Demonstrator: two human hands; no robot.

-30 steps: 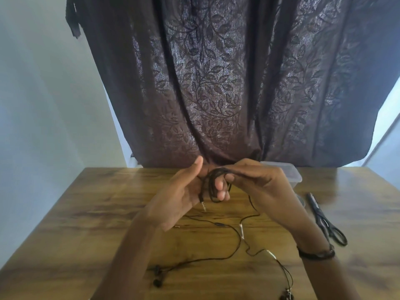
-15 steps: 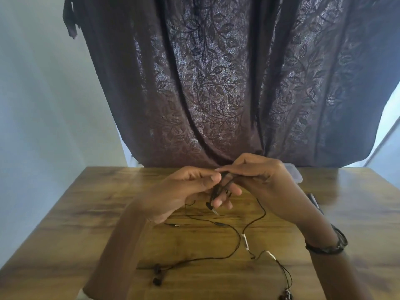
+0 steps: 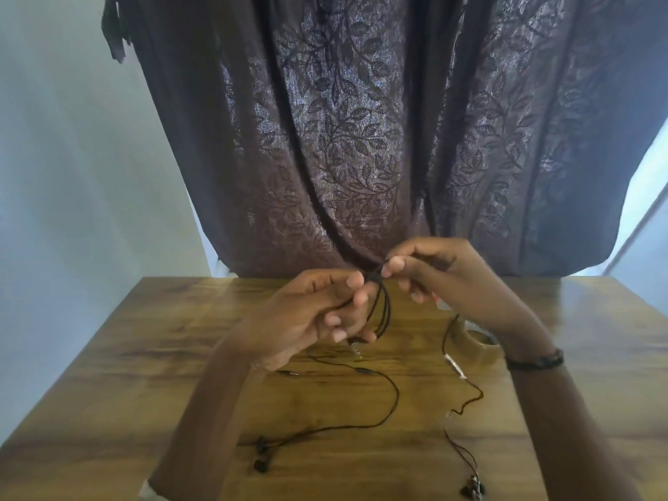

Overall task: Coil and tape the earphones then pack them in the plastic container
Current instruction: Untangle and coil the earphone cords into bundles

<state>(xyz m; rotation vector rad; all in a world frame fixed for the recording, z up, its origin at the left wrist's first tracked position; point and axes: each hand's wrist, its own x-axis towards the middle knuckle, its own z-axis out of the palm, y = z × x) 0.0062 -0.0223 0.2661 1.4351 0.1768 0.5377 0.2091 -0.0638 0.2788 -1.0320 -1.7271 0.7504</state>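
Loose cables (image 3: 392, 399) across near table (image 3: 119, 385)

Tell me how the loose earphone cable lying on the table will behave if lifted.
The loose earphone cable looks thin and lies in slack curves, so it will probably droop limply. The earbuds at its end would likely dangle and swing. It seems light.

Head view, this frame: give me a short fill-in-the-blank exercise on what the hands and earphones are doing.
1. The left hand holds black earphone cable wound into a ____.
2. The right hand pinches the ____ of the coiled cable.
3. A second pair of earphones lies loose on the wooden ____.
4. On the right wrist sits a dark ____.

Missing words: coil; top; table; bracelet
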